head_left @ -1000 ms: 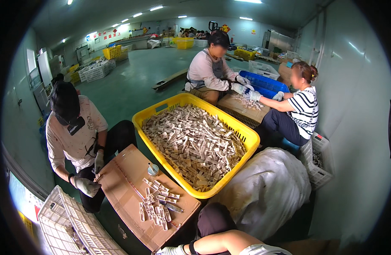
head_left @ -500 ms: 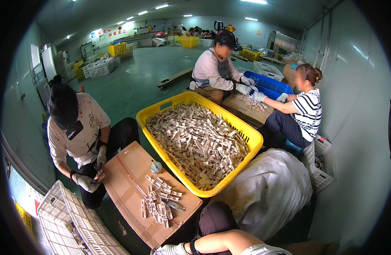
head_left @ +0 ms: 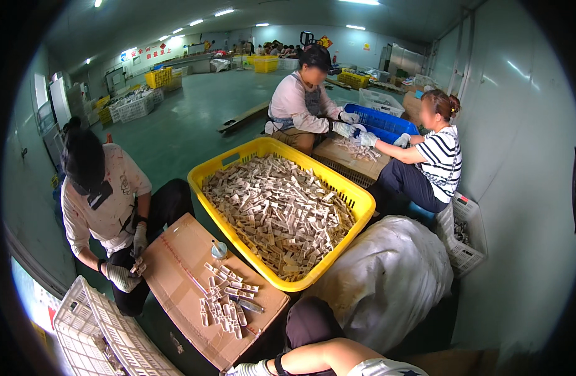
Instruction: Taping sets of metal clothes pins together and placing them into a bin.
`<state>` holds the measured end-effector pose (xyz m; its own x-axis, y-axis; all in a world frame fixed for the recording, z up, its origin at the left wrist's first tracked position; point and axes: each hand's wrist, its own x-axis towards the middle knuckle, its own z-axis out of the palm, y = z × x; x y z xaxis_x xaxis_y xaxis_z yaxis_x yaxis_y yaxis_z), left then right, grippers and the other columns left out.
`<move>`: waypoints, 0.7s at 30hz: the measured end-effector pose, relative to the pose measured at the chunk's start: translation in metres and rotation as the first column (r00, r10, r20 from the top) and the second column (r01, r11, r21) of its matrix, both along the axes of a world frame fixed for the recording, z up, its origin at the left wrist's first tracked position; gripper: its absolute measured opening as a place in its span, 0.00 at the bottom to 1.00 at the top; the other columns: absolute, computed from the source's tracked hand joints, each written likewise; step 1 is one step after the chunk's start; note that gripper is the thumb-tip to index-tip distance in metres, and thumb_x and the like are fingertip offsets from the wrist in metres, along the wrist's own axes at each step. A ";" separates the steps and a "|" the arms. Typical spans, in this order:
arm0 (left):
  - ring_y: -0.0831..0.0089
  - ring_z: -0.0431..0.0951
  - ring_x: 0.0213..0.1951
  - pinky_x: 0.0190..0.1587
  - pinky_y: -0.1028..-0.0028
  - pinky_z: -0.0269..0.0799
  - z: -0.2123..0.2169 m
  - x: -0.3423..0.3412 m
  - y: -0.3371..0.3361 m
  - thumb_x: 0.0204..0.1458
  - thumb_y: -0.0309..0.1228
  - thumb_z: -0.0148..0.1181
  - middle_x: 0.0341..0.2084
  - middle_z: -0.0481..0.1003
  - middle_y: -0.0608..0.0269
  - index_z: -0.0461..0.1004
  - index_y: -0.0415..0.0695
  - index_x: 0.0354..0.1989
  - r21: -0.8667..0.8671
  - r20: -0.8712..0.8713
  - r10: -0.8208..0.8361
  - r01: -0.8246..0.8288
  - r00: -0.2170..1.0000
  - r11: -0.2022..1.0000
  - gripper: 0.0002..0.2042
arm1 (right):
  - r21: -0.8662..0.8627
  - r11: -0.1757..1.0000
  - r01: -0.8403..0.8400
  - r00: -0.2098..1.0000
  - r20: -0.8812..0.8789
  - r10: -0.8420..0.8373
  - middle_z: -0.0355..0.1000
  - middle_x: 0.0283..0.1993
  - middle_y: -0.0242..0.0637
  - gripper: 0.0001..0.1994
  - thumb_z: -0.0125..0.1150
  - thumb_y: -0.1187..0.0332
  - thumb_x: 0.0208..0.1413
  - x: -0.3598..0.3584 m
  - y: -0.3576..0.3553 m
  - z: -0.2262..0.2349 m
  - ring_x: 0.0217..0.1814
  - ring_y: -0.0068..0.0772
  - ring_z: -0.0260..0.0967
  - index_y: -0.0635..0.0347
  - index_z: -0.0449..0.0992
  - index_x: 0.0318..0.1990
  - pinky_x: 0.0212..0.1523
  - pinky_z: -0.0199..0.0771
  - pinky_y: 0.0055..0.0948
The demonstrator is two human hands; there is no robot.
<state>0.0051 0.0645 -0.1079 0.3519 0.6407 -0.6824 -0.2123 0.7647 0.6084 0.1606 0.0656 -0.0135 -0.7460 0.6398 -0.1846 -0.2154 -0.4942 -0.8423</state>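
Only my right forearm shows, lying across the bottom edge with a black wristband. My right hand wears a white glove and is cut off by the picture's edge, so its fingers cannot be read. It hovers near the front corner of a brown cardboard board. On the board lie several small pale plastic pieces, a small bottle and a dark tool. My left hand is out of view. My dark-clad knee rises beside the board.
A yellow crate heaped with the same pale pieces stands ahead. A white sack lies to the right, a white basket at lower left. A gloved co-worker crouches at the left, and two others work over a cardboard by a blue crate.
The view has drifted slightly. My forearm stays at the bottom edge. The co-workers keep handling pieces in the same places.
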 end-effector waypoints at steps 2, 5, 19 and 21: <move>0.58 0.70 0.49 0.53 0.63 0.66 0.002 0.002 -0.004 0.62 0.44 0.34 0.48 0.71 0.49 0.66 0.36 0.53 -0.004 -0.007 0.001 -0.001 1.000 1.000 0.24 | -0.001 1.000 0.028 0.999 0.017 -0.028 0.76 0.39 0.32 0.09 0.55 0.69 0.58 -0.001 0.001 -0.001 0.42 0.24 0.71 0.60 0.77 0.43 0.44 0.71 0.27; 0.57 0.70 0.49 0.53 0.63 0.67 0.006 0.001 -0.006 0.62 0.44 0.34 0.48 0.71 0.49 0.66 0.36 0.53 -0.002 -0.021 0.006 -0.006 1.000 1.000 0.24 | 0.005 0.998 0.066 0.997 0.040 -0.066 0.76 0.38 0.31 0.09 0.54 0.68 0.58 -0.001 0.001 0.000 0.41 0.24 0.71 0.60 0.77 0.42 0.43 0.71 0.27; 0.60 0.75 0.41 0.43 0.66 0.73 0.014 -0.038 -0.023 0.62 0.42 0.37 0.41 0.75 0.51 0.69 0.37 0.48 0.079 0.063 0.244 -0.248 0.968 0.965 0.21 | 0.094 0.995 -0.030 0.996 0.084 0.022 0.74 0.35 0.28 0.08 0.53 0.68 0.59 -0.002 -0.006 0.016 0.38 0.21 0.69 0.58 0.76 0.42 0.39 0.71 0.24; 0.65 0.76 0.39 0.39 0.70 0.74 0.020 -0.031 -0.024 0.61 0.37 0.42 0.40 0.75 0.53 0.69 0.38 0.48 0.108 0.003 0.261 -0.259 0.965 0.960 0.17 | -0.025 0.999 -0.025 0.984 0.176 0.029 0.73 0.34 0.26 0.07 0.53 0.67 0.60 0.000 -0.005 0.033 0.36 0.18 0.67 0.57 0.76 0.41 0.36 0.70 0.22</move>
